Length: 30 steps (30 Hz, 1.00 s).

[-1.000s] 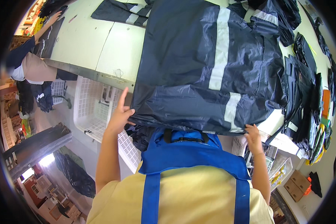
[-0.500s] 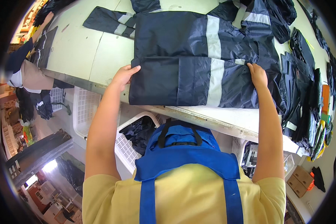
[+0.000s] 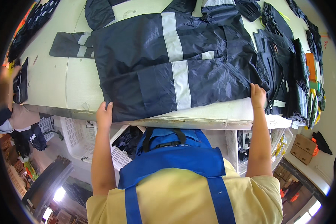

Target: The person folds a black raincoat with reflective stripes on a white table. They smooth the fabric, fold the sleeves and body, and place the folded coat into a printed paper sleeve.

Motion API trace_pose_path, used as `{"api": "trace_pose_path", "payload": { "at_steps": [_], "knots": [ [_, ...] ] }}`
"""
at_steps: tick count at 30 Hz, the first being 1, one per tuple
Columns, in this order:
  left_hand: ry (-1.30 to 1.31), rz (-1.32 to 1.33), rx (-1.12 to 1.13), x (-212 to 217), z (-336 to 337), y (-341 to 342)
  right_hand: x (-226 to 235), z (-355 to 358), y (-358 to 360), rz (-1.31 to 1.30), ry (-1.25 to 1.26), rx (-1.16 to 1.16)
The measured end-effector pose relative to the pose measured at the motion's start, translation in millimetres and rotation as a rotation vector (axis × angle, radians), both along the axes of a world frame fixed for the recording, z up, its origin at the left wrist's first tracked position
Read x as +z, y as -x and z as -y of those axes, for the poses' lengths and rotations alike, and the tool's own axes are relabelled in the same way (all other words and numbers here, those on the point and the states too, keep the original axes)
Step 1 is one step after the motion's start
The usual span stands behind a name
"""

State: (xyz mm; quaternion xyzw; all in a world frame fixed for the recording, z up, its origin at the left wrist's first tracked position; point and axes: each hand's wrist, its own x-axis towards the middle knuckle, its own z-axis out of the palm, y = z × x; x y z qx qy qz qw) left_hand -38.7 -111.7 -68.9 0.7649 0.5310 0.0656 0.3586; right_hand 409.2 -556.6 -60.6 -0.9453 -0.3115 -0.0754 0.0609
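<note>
A dark navy rain jacket (image 3: 138, 76) with pale reflective bands lies spread across the table, its front edge close to the table's near edge. My left hand (image 3: 104, 115) pinches the jacket's near left corner, thumb and fingers closed on the fabric. At the right end of that same edge, my right hand (image 3: 258, 96) grips the cloth between thumb and fingers. A sleeve (image 3: 69, 44) with reflective bands sticks out to the left from beneath the body. Wrinkles run through the fabric near my right hand.
Stacked dark garments (image 3: 274, 63) lie right of the jacket on the white table (image 3: 44, 78). Beneath the table edge stand white plastic baskets (image 3: 76, 136), some holding dark cloth. Another person's arm (image 3: 9, 84) is at the far left. Cardboard boxes (image 3: 302, 149) sit at the lower right.
Both hands have moved down toward the table's front edge and farther apart, drawing the jacket's near panel toward me. More of the panel beneath now shows. The whole view has also shifted.
</note>
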Motion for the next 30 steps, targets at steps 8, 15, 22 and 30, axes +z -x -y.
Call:
{"api": "trace_pose_path", "payload": {
  "at_steps": [8, 15, 22, 30],
  "knots": [
    [-0.030, -0.536, -0.247, 47, -47, 29, 74, -3, 53, -0.576, 0.078, -0.052],
    [-0.520, -0.188, -0.620, 46, -32, -128, 42, -141, 23, 0.054, 0.084, 0.232],
    [-0.323, -0.064, 0.235, -7, -183, -124, -21, -119, -8, -0.101, 0.221, 0.003],
    [0.599, -0.043, -0.054, 51, -217, -181, -24, -122, -8, -0.081, 0.212, 0.014]
  ]
}}
